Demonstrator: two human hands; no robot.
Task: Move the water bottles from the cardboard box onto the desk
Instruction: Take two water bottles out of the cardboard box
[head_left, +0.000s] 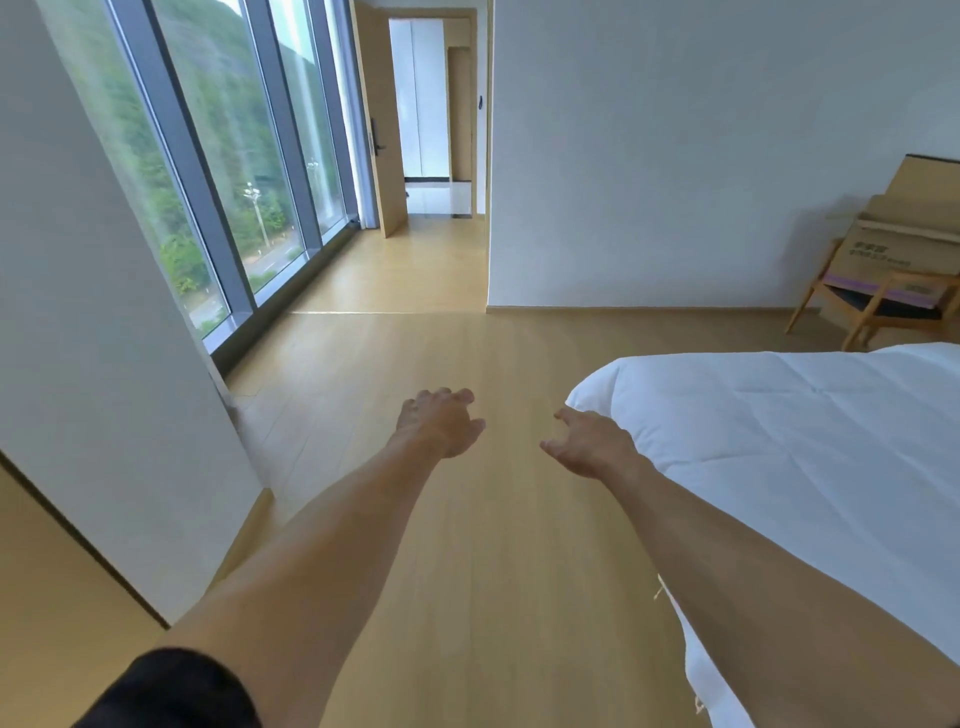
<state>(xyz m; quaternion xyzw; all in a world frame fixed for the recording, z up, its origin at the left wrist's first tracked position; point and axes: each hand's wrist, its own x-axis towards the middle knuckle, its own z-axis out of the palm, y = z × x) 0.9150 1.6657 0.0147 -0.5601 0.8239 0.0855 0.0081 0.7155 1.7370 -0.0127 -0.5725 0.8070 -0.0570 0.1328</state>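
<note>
In the head view, both bare arms stretch forward over the wooden floor, with nothing in either hand. The left hand hangs palm down, its fingers loosely curled and slightly apart, holding nothing. The right hand is just beside the near corner of the bed, fingers spread and bent, also empty. The bed, covered in a white duvet, fills the lower right. Beyond the bed, against the far white wall, a wooden chair carries the cardboard box, its top flaps raised; no bottles can be made out in it from here. The box is well apart from both hands. Across the floor from the bed runs a tall window, and past it an open doorway.
</note>
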